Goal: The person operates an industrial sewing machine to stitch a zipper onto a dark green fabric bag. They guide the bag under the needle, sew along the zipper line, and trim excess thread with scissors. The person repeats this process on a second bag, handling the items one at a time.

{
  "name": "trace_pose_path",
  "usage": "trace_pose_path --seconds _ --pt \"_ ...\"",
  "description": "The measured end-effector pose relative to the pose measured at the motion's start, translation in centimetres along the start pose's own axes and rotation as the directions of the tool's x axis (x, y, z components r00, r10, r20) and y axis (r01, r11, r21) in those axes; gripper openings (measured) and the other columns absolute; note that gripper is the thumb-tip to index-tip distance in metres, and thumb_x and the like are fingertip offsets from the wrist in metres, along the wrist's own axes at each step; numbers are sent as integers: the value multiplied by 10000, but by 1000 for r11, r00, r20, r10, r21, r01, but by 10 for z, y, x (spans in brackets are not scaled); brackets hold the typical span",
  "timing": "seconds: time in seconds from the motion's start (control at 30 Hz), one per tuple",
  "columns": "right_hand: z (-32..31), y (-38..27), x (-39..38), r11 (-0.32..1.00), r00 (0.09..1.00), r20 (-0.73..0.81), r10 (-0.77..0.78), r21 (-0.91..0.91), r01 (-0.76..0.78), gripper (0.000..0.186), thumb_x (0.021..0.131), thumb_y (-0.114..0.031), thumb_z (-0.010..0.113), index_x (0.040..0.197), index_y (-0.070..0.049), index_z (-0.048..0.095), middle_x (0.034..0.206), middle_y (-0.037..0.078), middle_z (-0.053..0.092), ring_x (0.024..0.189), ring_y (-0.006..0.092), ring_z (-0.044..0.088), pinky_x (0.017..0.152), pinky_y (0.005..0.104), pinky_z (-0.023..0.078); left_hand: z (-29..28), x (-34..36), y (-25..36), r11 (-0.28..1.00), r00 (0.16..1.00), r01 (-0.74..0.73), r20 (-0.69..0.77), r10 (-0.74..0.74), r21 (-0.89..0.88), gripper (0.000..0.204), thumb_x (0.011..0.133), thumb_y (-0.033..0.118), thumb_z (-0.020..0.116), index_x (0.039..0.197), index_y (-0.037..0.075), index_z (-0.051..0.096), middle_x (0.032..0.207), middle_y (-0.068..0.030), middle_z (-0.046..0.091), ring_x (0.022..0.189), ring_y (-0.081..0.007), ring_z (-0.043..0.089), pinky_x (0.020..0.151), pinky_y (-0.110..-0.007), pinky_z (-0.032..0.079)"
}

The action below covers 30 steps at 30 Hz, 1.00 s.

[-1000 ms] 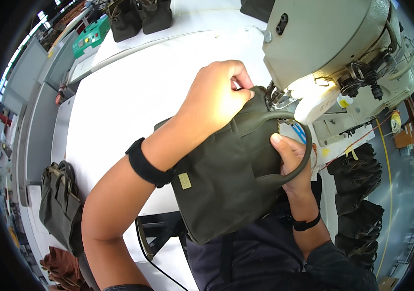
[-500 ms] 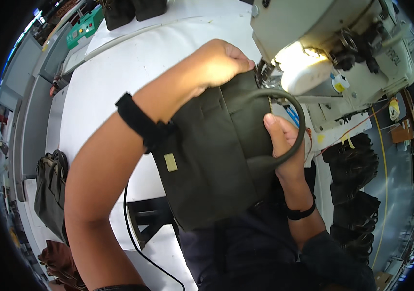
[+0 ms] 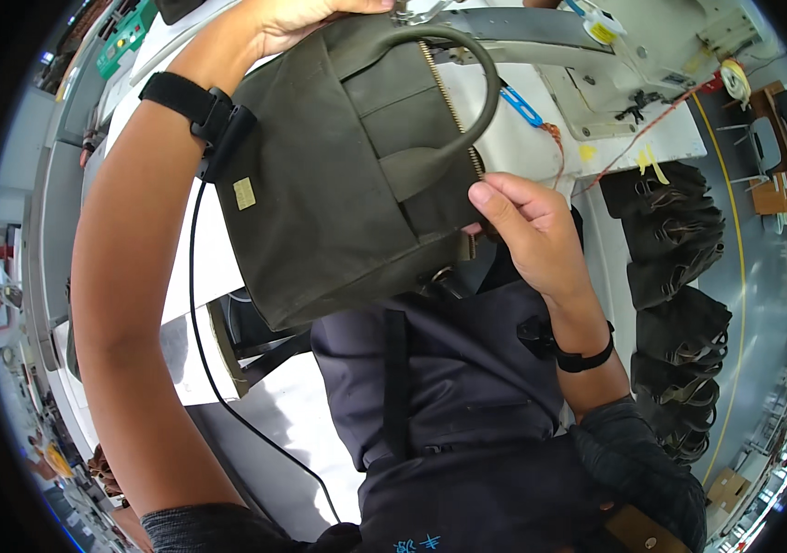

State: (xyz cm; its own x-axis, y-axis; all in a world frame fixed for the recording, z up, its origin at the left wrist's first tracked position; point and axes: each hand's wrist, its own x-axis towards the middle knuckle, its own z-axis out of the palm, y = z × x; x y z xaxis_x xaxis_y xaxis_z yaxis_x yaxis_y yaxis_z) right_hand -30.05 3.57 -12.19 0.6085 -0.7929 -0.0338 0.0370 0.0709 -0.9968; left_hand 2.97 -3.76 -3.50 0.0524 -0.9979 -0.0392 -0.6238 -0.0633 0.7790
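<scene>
A dark olive handbag (image 3: 297,175) with a small yellowish label (image 3: 244,194) lies tilted across the table's near edge. Its far edge reaches the metal foot of a sewing machine (image 3: 421,13). My left hand (image 3: 306,17) is closed on that far edge, beside the foot; the upper rim of the picture cuts off part of it. At the near end of the brass-toothed zipper (image 3: 444,88), my right hand (image 3: 532,221) pinches the bag's edge between thumb and fingers. A rounded handle (image 3: 487,78) arches over the zipper. The bag's inside is hidden.
Blue thread snips (image 3: 522,106) with an orange-red cord lie right of the bag on the white table (image 3: 495,143). Several dark bags (image 3: 675,230) hang in a row at the right. A black cable (image 3: 198,313) runs down beside my left arm. A green box (image 3: 126,41) stands far left.
The bag and both hands sit higher in the picture, with the bag also further left. My right hand has shifted from beside the handle to the zipper's near end.
</scene>
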Motion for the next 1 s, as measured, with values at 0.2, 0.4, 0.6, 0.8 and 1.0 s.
trace_pose_path --seconds 0.2,0.4,0.6,0.8,1.0 --pt "-17 -1 -14 991 1000 -9 -17 -130 16 289 1042 -228 687 1038 60 718 780 -73 589 732 11 523 658 190 425 -14 -3 16 997 1000 28 -5 -28 72 357 1040 339 656 1264 64 703 1095 -32 709 1017 -104 615 868 -286 481" --pt "-14 -11 0 999 992 124 33 -34 -29 287 1007 -256 723 972 28 741 739 -26 635 627 36 575 571 210 471 -23 -87 41 879 987 -126 -32 158 459 340 1016 298 697 1230 35 723 1141 -58 755 1062 -114 680 896 -285 512" --pt "-24 -8 6 996 986 145 82 -51 -75 312 986 -282 740 875 9 731 653 -3 622 533 62 559 501 235 467 137 -212 87 737 867 -260 -186 463 624 358 783 73 830 1110 51 687 1178 -127 677 1145 -358 626 997 -447 482" --pt "-2 -5 0 902 963 141 228 342 -263 311 981 -296 755 799 -53 690 595 -13 603 454 75 540 425 240 412 211 -203 48 727 662 -11 -540 520 686 438 771 111 875 1159 116 672 1224 -45 709 1234 -304 603 1078 -410 375" --pt "4 -10 -5 874 961 155 229 401 -273 293 960 -252 752 812 -7 693 604 25 607 440 101 540 397 259 420 184 -201 56 660 574 -71 -511 640 748 171 810 76 829 943 153 755 984 43 775 984 -184 702 1032 -374 396"
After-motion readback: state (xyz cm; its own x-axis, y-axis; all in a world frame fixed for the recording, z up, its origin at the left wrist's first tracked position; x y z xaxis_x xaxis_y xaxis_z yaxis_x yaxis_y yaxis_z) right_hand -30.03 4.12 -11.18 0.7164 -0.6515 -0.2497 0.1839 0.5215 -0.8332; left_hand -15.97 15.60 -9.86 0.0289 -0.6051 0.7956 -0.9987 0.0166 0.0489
